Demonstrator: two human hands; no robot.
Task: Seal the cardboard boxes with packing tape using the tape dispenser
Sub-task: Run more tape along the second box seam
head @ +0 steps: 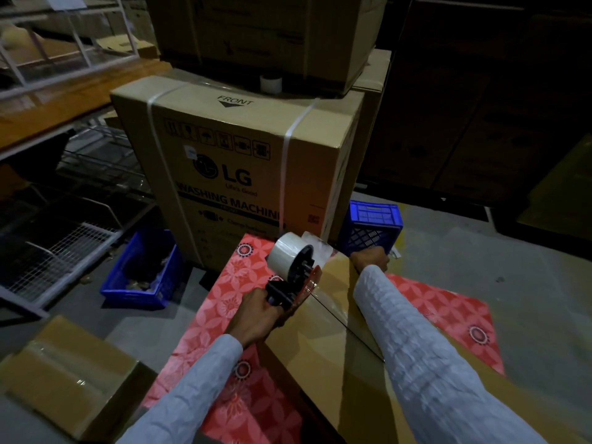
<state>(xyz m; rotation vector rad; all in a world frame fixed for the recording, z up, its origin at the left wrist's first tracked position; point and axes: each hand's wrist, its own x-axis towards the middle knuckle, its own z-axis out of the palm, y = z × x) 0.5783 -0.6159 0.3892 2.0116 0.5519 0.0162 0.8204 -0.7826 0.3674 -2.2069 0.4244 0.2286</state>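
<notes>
Left hand [256, 312]: grips the black handle of the tape dispenser [293, 270], its clear roll tilted up above the box.
Right hand [371, 258]: holds the far edge of the cardboard box [323, 341], sleeve lying across the top.
Box: rests on a red patterned mat [237, 277]; tape runs along its seam.
Behind: a washing machine carton [243, 161], with a blue crate [371, 225] to its right.
Left: a blue bin [141, 270] and another taped box [61, 373].

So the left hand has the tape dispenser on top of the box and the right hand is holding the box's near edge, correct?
Not quite. The head view shows the right hand gripping the box's far corner, not its near edge. The left hand does hold the tape dispenser on top.
</notes>
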